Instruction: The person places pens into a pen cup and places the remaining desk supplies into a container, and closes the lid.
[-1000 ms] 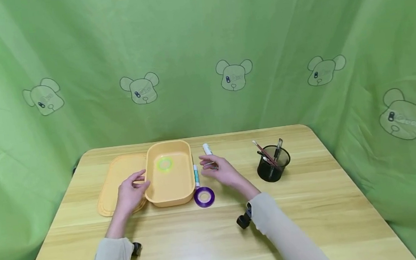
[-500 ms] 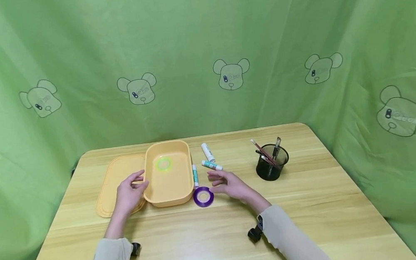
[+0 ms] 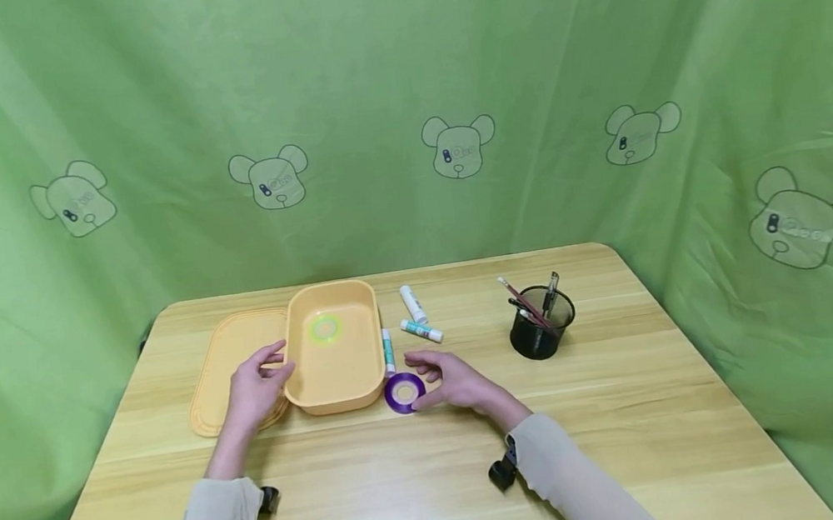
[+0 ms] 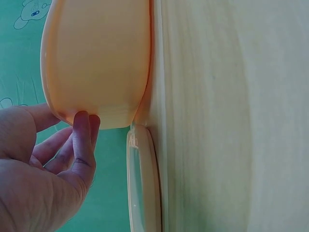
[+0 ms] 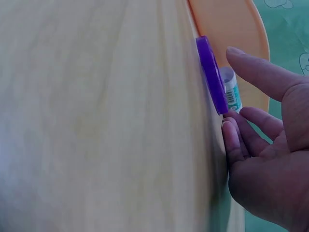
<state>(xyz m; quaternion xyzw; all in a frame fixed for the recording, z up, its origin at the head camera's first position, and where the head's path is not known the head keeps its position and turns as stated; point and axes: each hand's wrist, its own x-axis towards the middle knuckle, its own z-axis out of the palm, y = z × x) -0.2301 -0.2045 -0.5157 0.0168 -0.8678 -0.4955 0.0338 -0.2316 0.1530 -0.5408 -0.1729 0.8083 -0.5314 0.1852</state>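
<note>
My left hand (image 3: 254,386) holds the left wall of a yellow plastic box (image 3: 347,402), its thumb over the rim and fingers outside. A purple roll of tape (image 3: 388,394) lies flat just off the box's near right corner. My right hand (image 3: 458,381) is spread beside the roll. In the right wrist view, fingertips (image 5: 228,126) lie close to the roll's lower edge; the thumb stands apart from it. Three glue sticks lie near: one against the box (image 3: 389,353), a teal-and-white one (image 3: 422,331) and a white one (image 3: 413,304) behind it.
The box's yellow lid (image 3: 207,393) lies flat to its left, partly under my left hand. A black mesh pen cup (image 3: 537,340) with pencils and pens stands right on the wooden table (image 3: 378,490). A green curtain (image 3: 368,231) hangs behind.
My right hand has drawn back from the glue sticks, leaving the teal one in plain sight, then come to the purple roll. My left hand stays at the box.
</note>
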